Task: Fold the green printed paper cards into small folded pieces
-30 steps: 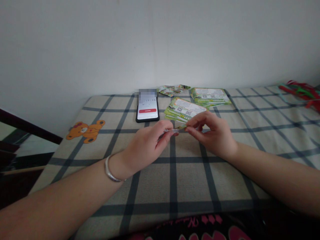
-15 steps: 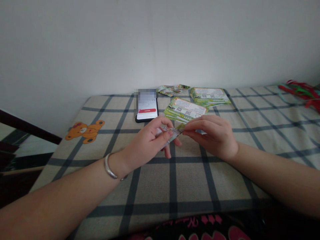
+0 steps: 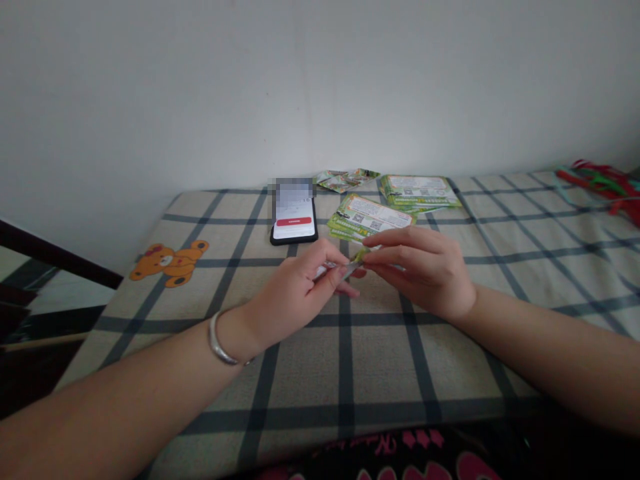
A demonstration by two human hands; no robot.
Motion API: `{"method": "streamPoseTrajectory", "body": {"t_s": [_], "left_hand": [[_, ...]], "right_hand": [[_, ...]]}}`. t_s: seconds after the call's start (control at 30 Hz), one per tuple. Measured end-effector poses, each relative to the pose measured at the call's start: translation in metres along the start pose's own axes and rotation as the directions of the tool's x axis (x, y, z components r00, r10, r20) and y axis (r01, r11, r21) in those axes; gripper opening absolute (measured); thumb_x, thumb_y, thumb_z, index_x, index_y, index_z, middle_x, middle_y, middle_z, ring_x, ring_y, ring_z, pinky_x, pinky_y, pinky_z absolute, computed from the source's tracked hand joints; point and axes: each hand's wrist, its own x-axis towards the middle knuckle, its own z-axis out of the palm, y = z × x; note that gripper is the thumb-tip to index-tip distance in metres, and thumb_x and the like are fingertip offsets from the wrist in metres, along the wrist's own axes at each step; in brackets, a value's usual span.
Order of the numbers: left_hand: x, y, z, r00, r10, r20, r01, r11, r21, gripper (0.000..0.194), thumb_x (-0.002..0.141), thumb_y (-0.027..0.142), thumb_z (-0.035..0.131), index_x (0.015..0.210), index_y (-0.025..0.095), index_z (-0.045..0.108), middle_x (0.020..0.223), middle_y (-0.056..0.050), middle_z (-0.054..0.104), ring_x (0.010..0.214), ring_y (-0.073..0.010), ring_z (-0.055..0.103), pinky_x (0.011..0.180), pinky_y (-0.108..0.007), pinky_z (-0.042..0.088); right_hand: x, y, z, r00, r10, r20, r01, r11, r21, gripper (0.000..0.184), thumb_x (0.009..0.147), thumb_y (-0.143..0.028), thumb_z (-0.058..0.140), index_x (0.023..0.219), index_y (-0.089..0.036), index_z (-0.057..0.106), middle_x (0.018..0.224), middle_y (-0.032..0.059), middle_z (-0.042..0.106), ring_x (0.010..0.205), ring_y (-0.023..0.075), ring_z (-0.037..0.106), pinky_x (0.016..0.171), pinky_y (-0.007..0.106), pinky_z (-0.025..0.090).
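Between my two hands is a small folded paper leaflet (image 3: 353, 268), green and white, seen nearly edge-on. My left hand (image 3: 315, 273) pinches it between thumb and fingers, and a silver bangle sits on that wrist. The fingertips of my right hand (image 3: 420, 267) close on its upper right end, covering part of it. Just behind my hands lies a stack of green-and-white printed leaflets (image 3: 373, 217). A second stack of leaflets (image 3: 423, 190) is farther back on the right. Several folded leaflets (image 3: 345, 179) lie near the wall.
A black phone (image 3: 295, 230) with a lit screen lies left of the leaflets. The checked tablecloth (image 3: 300, 373) carries a flat bear-shaped cutout (image 3: 173, 263) at left. Red and green items (image 3: 607, 187) lie at the far right. A white wall (image 3: 300, 87) stands behind the table.
The folded leaflet has tilted from showing its printed face to nearly edge-on. My left hand has turned slightly, and my right fingers have shifted on its end.
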Motion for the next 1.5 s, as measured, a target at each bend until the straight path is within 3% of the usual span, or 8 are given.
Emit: {"method": "streamPoseTrajectory", "body": {"t_s": [0.1,0.23,0.5,0.63,0.83,1.3,1.5], "left_hand": [[-0.001,0.000,-0.001,0.989,0.149,-0.006,-0.145,0.970,0.197,0.010,0.095,0.013,0.046,0.100,0.021,0.049,0.090,0.001,0.065,0.080,-0.0116,0.073,0.062,-0.018,0.056],[-0.001,0.001,-0.004,0.952,0.303,0.048,-0.291,0.842,0.454,0.017,0.093,0.008,0.048,0.104,0.021,0.051,0.092,0.001,0.072,0.084,-0.0110,0.071,0.073,-0.023,0.057],[-0.001,0.004,-0.007,0.880,0.443,0.169,-0.435,0.612,0.660,0.012,0.097,0.017,0.043,0.103,0.018,0.054,0.116,-0.010,0.069,0.100,-0.0178,0.069,0.081,-0.031,0.060],[-0.001,0.005,-0.006,0.871,0.457,0.179,-0.441,0.569,0.694,0.011,0.097,0.017,0.043,0.102,0.017,0.053,0.112,-0.010,0.070,0.091,-0.0174,0.071,0.075,-0.030,0.059],[-0.001,0.006,-0.006,0.926,0.345,0.153,-0.339,0.581,0.740,0.003,0.093,0.019,0.049,0.096,0.019,0.049,0.084,-0.002,0.069,0.069,-0.0146,0.066,0.060,-0.026,0.050],[-0.001,0.007,-0.005,0.876,0.442,0.194,-0.397,0.433,0.809,0.012,0.098,0.019,0.038,0.090,0.016,0.048,0.081,-0.005,0.066,0.067,-0.0157,0.063,0.059,-0.028,0.049],[0.001,0.010,-0.004,0.888,0.427,0.169,-0.378,0.471,0.797,0.008,0.096,0.018,0.040,0.097,0.015,0.047,0.082,-0.005,0.067,0.068,-0.0161,0.064,0.060,-0.028,0.050]], "right_hand": [[0.000,-0.001,0.000,1.000,-0.001,-0.022,0.000,0.999,-0.044,0.012,0.085,-0.021,0.067,0.096,-0.025,0.068,0.096,0.0023,0.067,0.082,0.0142,0.063,0.069,0.028,0.049],[0.000,-0.002,0.000,0.999,-0.037,-0.015,0.035,0.994,-0.106,0.007,0.085,-0.022,0.066,0.092,-0.025,0.068,0.081,0.0003,0.061,0.071,0.0131,0.057,0.060,0.028,0.043],[0.003,-0.003,-0.001,0.998,-0.069,0.005,0.069,0.986,-0.149,0.002,0.086,-0.023,0.065,0.088,-0.023,0.065,0.077,-0.0004,0.062,0.070,0.0135,0.055,0.061,0.029,0.041],[0.003,-0.001,-0.002,0.996,-0.086,0.011,0.087,0.984,-0.153,0.003,0.085,-0.023,0.066,0.088,-0.022,0.065,0.078,0.0000,0.063,0.070,0.0137,0.055,0.061,0.029,0.041],[0.004,0.000,-0.004,0.987,-0.153,0.048,0.159,0.975,-0.156,0.007,0.085,-0.022,0.066,0.092,-0.021,0.064,0.078,0.0002,0.064,0.069,0.0142,0.054,0.059,0.030,0.040],[0.005,0.002,-0.009,0.982,-0.190,0.019,0.187,0.938,-0.293,0.009,0.083,-0.024,0.070,0.090,-0.021,0.066,0.076,-0.0008,0.065,0.067,0.0147,0.053,0.057,0.030,0.036],[0.005,0.004,-0.010,0.965,-0.247,0.085,0.261,0.923,-0.284,0.013,0.083,-0.022,0.069,0.095,-0.019,0.063,0.078,0.0001,0.067,0.068,0.0151,0.053,0.057,0.031,0.037]]}}
